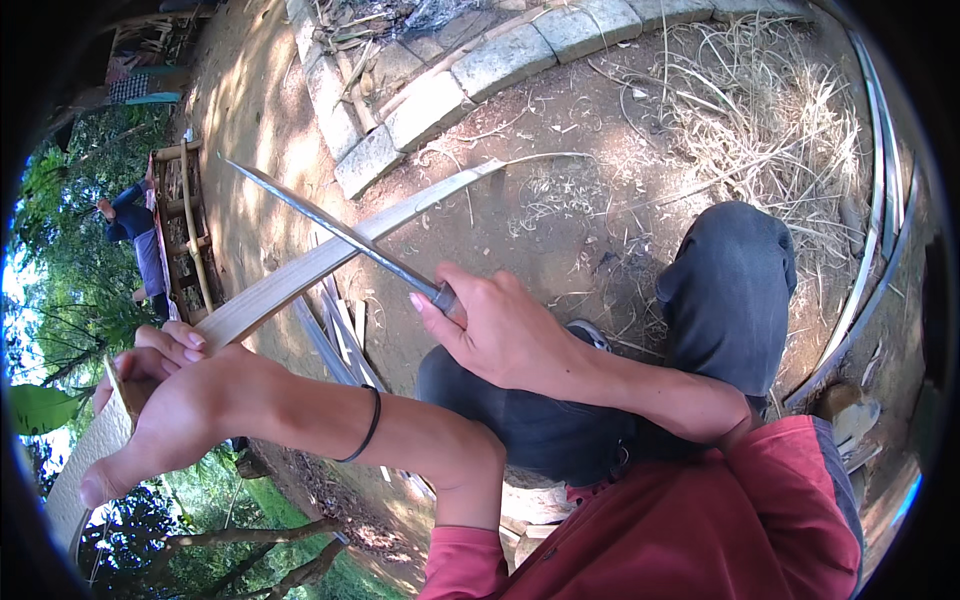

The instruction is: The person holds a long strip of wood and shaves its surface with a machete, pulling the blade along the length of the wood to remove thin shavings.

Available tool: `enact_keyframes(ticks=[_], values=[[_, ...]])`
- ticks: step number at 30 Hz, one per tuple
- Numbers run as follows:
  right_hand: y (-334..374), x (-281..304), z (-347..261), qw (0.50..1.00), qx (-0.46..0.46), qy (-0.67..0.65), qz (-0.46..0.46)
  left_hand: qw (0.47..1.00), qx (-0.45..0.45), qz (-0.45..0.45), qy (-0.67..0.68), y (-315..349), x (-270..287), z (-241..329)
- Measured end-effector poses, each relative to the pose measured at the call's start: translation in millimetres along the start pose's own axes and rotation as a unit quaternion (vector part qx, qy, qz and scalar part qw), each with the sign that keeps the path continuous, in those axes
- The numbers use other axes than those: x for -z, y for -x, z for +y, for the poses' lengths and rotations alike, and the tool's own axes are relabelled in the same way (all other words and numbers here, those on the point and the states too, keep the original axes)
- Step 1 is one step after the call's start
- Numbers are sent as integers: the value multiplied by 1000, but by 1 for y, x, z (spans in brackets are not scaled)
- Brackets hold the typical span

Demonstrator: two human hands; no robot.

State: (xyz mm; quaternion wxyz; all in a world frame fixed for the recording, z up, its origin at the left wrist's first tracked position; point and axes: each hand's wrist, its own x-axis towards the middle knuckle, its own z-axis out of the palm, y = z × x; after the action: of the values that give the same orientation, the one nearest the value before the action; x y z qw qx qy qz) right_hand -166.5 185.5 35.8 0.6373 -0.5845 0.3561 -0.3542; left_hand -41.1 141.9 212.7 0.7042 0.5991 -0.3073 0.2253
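My left hand (200,395) is wrapped round a long, pale split strip, which looks like bamboo (285,280). The strip slants up toward the far middle, where a thin curled sliver (545,156) trails from its tip. Its broad other end reaches past my hand to the lower left. In my right hand (510,335) is a knife (315,215) with a long, narrow, pointed blade, gripped by a handle mostly hidden in my fingers. The blade crosses over the strip and points to the far left; whether it touches the strip, I cannot tell.
Pale shavings (775,130) are heaped on the dirt at the far right, near my bent knee (735,290). A curved stone border (505,62) runs along the back. Long strips lie at the right (868,270) and beneath my left arm. Another person (145,235) is by a bamboo bench (190,225).
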Motion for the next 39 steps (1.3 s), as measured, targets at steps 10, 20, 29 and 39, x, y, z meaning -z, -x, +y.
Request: enact_keyframes(ticks=[10,20,29,39], values=[[8,-6,0,998,-31,49,-18,1000,-1,18,20,-2,7,-5],[4,-8,12,999,-44,31,-7,999,-4,52,13,-11,19,-6],[-4,-10,33,997,-51,46,19,997,11,75,33,-11,12,-5],[-6,-12,64,993,-65,92,33,997,10,77,14,-15,19,-13]])
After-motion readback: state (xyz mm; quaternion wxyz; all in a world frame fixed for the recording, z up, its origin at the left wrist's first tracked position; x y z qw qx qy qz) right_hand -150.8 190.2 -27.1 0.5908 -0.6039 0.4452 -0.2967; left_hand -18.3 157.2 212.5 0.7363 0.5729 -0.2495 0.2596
